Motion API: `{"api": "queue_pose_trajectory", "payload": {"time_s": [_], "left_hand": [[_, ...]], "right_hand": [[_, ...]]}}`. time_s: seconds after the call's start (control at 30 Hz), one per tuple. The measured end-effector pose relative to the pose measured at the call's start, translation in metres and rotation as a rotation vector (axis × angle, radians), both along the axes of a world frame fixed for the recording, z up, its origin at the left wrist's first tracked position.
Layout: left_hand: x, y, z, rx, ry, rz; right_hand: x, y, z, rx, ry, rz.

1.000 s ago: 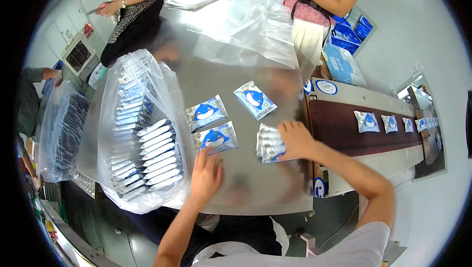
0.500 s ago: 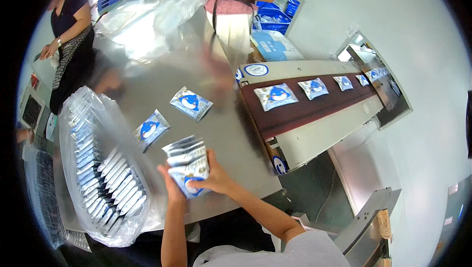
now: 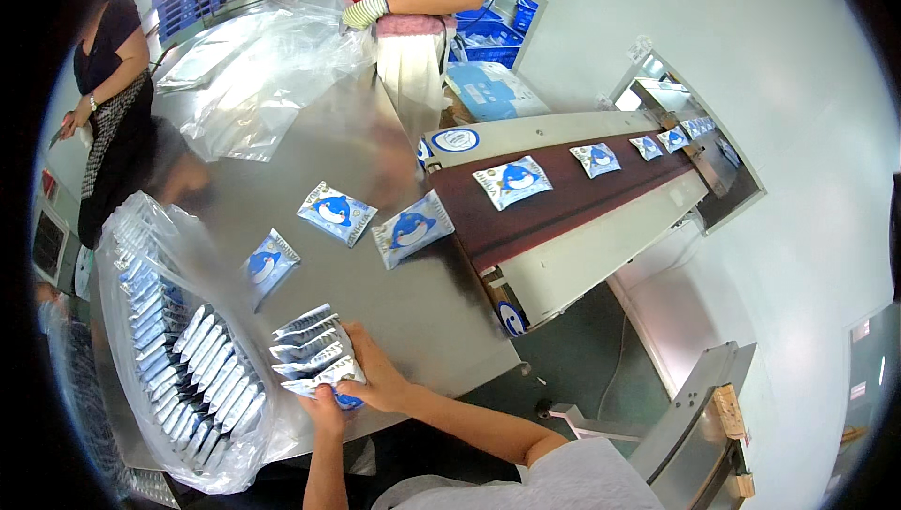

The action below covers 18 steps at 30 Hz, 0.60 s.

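Note:
A small stack of blue-and-white sealed packets (image 3: 310,349) is held over the near side of the metal table, its packets layered edge to edge. My left hand (image 3: 325,409) grips the stack from below at its near end, thumb against the front packet. Around its right side wraps my right hand (image 3: 378,380), fingers partly hidden. Just to the left stands a large clear plastic bag (image 3: 230,480) with rows of upright packets (image 3: 218,369) inside. Beyond my hands, two packets lie flat on the table, a left one (image 3: 269,266) and a middle one (image 3: 338,213). A third packet (image 3: 413,228) rests near the belt's end.
At right, a dark red conveyor belt (image 3: 601,193) carries a line of spaced packets (image 3: 512,182) from a wall opening. Across the table (image 3: 432,318), a co-worker's gloved hand (image 3: 364,13) holds a clear plastic sheet or bag (image 3: 253,78). Another person (image 3: 117,88) stands at far left.
My hands and the stack have moved left, closer to the filled bag, and the stack has tilted to show packet edges. Another packet has come off the belt onto the table. The view has shifted slightly.

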<state>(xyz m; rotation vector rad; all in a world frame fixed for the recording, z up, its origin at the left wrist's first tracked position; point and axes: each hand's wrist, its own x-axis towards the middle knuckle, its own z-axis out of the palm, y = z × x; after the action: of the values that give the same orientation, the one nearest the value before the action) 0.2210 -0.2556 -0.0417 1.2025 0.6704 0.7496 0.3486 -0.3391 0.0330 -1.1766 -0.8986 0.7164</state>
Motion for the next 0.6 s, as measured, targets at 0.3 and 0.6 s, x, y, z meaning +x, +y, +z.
{"api": "queue_pose_trajectory", "payload": {"time_s": [0.3, 0.6], "left_hand": [[0.014, -0.007, 0.052, 0.103, -0.004, 0.089], [-0.013, 0.006, 0.035, 0.134, 0.307, -0.102]], "right_hand": [[-0.006, 0.003, 0.020, -0.081, -0.046, -0.090], [0.014, 0.004, 0.074, -0.333, -0.293, 0.070]]}}
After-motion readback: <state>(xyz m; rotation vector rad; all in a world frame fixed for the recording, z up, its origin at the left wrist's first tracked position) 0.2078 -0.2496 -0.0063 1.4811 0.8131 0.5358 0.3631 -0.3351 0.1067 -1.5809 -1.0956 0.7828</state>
